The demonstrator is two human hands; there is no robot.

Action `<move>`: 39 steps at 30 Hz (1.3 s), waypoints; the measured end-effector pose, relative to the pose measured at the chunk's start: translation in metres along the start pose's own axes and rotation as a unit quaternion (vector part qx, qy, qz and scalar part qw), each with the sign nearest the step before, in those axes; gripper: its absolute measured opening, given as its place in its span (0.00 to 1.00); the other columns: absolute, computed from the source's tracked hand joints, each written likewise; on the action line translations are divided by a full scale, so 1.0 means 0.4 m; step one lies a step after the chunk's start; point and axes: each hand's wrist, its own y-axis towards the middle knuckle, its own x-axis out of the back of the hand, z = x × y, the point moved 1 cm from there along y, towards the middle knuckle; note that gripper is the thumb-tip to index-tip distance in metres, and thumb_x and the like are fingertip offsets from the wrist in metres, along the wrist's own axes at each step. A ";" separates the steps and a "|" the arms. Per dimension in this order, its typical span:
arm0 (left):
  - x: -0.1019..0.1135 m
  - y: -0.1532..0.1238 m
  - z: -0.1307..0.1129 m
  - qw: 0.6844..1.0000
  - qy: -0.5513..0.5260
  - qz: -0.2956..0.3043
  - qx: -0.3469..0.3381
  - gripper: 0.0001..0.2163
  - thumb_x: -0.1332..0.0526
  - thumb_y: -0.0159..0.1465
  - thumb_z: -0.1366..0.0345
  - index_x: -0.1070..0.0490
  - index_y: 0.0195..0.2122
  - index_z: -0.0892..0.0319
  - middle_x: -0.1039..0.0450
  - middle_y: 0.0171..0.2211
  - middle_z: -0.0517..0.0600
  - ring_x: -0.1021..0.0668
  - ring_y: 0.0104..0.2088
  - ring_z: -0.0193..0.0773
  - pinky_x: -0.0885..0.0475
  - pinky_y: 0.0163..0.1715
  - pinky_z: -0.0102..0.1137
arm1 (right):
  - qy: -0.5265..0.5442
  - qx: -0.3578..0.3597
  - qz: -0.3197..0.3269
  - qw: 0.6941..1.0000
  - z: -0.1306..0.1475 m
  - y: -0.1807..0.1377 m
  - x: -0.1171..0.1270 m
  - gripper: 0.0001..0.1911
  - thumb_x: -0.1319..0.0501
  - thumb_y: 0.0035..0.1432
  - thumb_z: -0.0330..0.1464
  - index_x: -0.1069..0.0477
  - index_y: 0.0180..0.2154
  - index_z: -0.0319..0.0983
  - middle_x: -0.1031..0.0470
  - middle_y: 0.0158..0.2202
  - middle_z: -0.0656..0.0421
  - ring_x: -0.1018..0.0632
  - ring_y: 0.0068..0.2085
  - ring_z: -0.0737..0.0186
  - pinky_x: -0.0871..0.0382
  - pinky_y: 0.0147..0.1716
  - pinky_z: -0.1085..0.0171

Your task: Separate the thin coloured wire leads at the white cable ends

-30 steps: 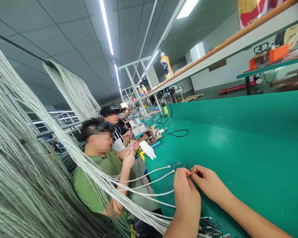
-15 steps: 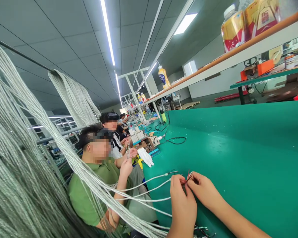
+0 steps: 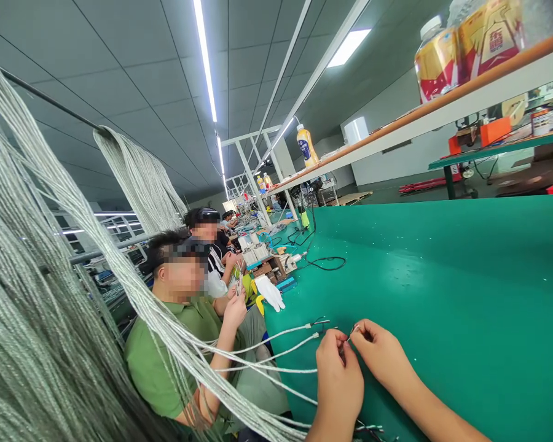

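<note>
My left hand (image 3: 340,371) is closed in a pinch around the end of a silver-white braided cable, beside the green table surface. Close to its fingertips, my right hand (image 3: 378,344) pinches a thin wire at that cable's end; a pale bit shows between the two hands. The fingers hide most of the held wire. Several more braided cables (image 3: 283,371) run in from the left, some passing behind my left hand. Two loose cable ends (image 3: 309,326) with thin dark and pale wires lie just left of my hands. More stripped wire ends (image 3: 371,428) show below my left wrist.
A thick bundle of cables (image 3: 13,258) hangs at left. A co-worker in a green shirt (image 3: 166,350) sits beside me, holding wires. On the green table (image 3: 465,294) are a white glove (image 3: 270,293), a bench machine (image 3: 271,264) and a black cord (image 3: 327,263). Bottles (image 3: 437,61) stand on the shelf above.
The red and dark wires at my fingertips no longer show; a pale piece shows there now. My hands have shifted slightly, and the co-worker's hands have lowered a little.
</note>
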 end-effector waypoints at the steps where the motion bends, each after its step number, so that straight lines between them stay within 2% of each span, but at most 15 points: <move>1: 0.000 0.003 0.004 1.000 0.001 -0.004 0.006 0.06 0.49 0.65 0.66 0.34 0.35 0.57 0.29 0.32 0.52 0.27 0.35 0.42 0.36 0.35 0.35 | 0.003 -0.011 -0.006 1.000 0.003 0.000 0.007 0.11 0.48 0.48 0.43 0.39 0.22 0.42 0.35 0.21 0.63 0.34 0.27 0.62 0.41 0.28 0.62; 10: 0.008 0.018 0.021 0.997 -0.047 -0.028 0.058 0.08 0.47 0.64 0.61 0.34 0.32 0.57 0.33 0.28 0.48 0.30 0.30 0.38 0.38 0.30 0.32 | 0.046 0.003 0.012 0.999 0.009 0.002 0.009 0.16 0.48 0.49 0.46 0.35 0.26 0.41 0.35 0.23 0.62 0.35 0.27 0.61 0.40 0.29 0.61; 14: 0.011 0.018 0.027 0.995 -0.072 -0.045 0.057 0.09 0.47 0.65 0.59 0.33 0.33 0.58 0.33 0.28 0.47 0.31 0.30 0.37 0.38 0.31 0.31 | 0.059 0.030 0.015 0.998 0.014 0.001 0.008 0.17 0.48 0.51 0.47 0.35 0.27 0.41 0.38 0.23 0.63 0.36 0.27 0.61 0.41 0.29 0.61; 21: 0.008 0.023 0.056 0.989 -0.117 -0.072 0.059 0.07 0.43 0.63 0.60 0.32 0.37 0.57 0.30 0.29 0.48 0.30 0.29 0.36 0.36 0.30 0.29 | 0.078 0.050 0.029 0.995 0.025 -0.007 0.011 0.16 0.47 0.52 0.46 0.34 0.28 0.41 0.35 0.24 0.62 0.35 0.28 0.62 0.42 0.30 0.61; 27: 0.009 0.023 0.053 0.989 -0.121 -0.050 0.064 0.06 0.44 0.63 0.62 0.32 0.37 0.57 0.31 0.29 0.47 0.30 0.28 0.35 0.36 0.29 0.28 | 0.087 0.036 0.018 0.995 0.030 -0.009 0.014 0.16 0.47 0.52 0.47 0.34 0.27 0.40 0.37 0.23 0.63 0.38 0.26 0.63 0.44 0.27 0.62; 32: 0.004 0.025 0.058 0.986 -0.146 -0.014 0.083 0.08 0.47 0.64 0.60 0.34 0.37 0.58 0.30 0.30 0.47 0.31 0.25 0.33 0.37 0.25 0.28 | 0.106 0.038 0.011 0.994 0.033 -0.012 0.019 0.17 0.47 0.55 0.48 0.35 0.29 0.41 0.37 0.25 0.63 0.37 0.27 0.64 0.42 0.28 0.63; 35: 0.003 0.025 0.062 0.985 -0.153 -0.012 0.080 0.08 0.47 0.64 0.59 0.34 0.37 0.58 0.30 0.30 0.47 0.30 0.25 0.33 0.36 0.26 0.28 | 0.110 0.035 0.030 0.993 0.037 -0.019 0.017 0.18 0.46 0.56 0.48 0.31 0.34 0.40 0.32 0.27 0.62 0.36 0.27 0.64 0.41 0.28 0.63; 37: 0.003 0.024 0.064 0.985 -0.155 -0.011 0.074 0.09 0.46 0.64 0.59 0.34 0.35 0.58 0.31 0.27 0.47 0.31 0.25 0.33 0.37 0.26 0.28 | 0.108 0.036 0.052 0.992 0.037 -0.024 0.013 0.17 0.42 0.55 0.46 0.29 0.38 0.40 0.28 0.31 0.61 0.33 0.27 0.64 0.39 0.29 0.62; 39: 0.004 0.023 0.065 0.984 -0.160 -0.005 0.071 0.09 0.46 0.63 0.58 0.34 0.33 0.58 0.34 0.23 0.45 0.32 0.24 0.33 0.38 0.25 0.28 | 0.114 0.048 0.077 0.989 0.035 -0.026 0.007 0.16 0.40 0.54 0.44 0.28 0.38 0.40 0.26 0.32 0.60 0.31 0.29 0.63 0.38 0.31 0.62</move>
